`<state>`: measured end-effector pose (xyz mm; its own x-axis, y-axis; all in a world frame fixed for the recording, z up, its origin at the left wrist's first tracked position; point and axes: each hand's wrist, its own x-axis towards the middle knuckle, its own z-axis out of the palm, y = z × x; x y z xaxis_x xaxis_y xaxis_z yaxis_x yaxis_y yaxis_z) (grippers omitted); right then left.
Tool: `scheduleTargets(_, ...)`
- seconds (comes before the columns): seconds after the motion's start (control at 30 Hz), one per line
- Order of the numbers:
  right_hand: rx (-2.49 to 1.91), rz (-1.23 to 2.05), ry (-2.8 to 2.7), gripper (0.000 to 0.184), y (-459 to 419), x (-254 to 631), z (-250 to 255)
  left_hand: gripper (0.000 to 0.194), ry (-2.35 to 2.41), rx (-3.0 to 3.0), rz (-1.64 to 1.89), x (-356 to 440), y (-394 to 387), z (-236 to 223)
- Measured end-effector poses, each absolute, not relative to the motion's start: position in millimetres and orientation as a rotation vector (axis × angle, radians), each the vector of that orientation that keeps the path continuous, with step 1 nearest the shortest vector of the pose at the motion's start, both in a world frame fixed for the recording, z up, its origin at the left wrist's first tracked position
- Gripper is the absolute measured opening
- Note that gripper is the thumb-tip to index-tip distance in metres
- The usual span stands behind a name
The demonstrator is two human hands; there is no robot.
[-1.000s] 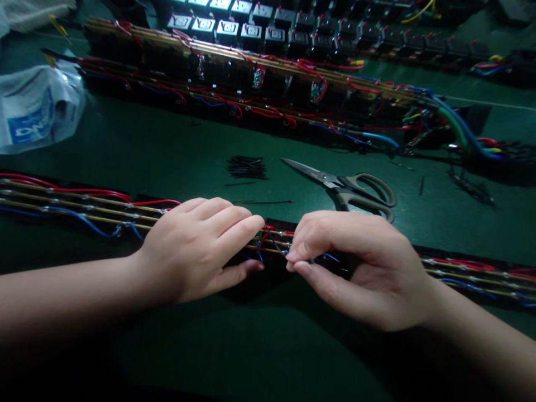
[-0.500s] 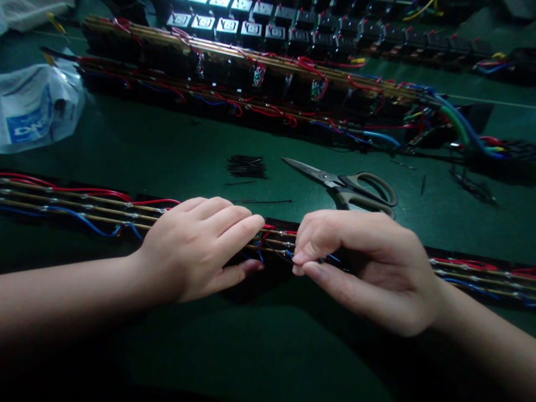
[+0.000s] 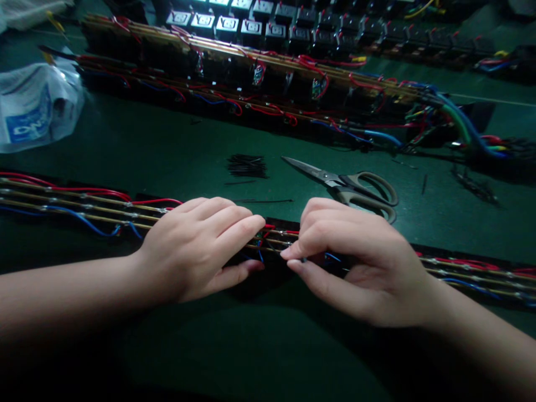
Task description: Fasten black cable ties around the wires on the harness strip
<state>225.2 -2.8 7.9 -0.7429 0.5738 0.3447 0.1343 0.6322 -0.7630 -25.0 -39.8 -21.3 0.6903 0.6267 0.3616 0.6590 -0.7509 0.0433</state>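
A long strip of brass rods with red and blue wires (image 3: 96,207) runs across the table below both hands. My left hand (image 3: 205,245) is closed around it, fingers over the top and thumb at the near side. To the right, my right hand (image 3: 355,257) pinches a thin black cable tie between thumb and forefinger, close against the rods; most of the tie is hidden by the fingertips. Beyond the hands lies a small pile of black cable ties (image 3: 247,166), with a few loose ones nearer. Scissors (image 3: 347,181) with grey-and-black handles rest beside the pile, blades pointing left.
A second wired assembly (image 3: 251,50) of rods and black blocks stretches across the back of the green table (image 3: 167,139). On the left sits a clear plastic bag (image 3: 37,106) with a blue label. Dark offcuts (image 3: 475,184) lie at the right.
My right hand has shifted slightly left and up along the strip, its fingertips still pinched. My left hand and the strip stay put.
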Motion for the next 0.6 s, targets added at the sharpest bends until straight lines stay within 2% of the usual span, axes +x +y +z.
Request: scheduleTargets(0.6,-0.613,0.772,-2.422,0.014,0.3,222.4,0.3,0.04,-1.061,-2.813,-0.602,-24.5,-39.6,-22.3)
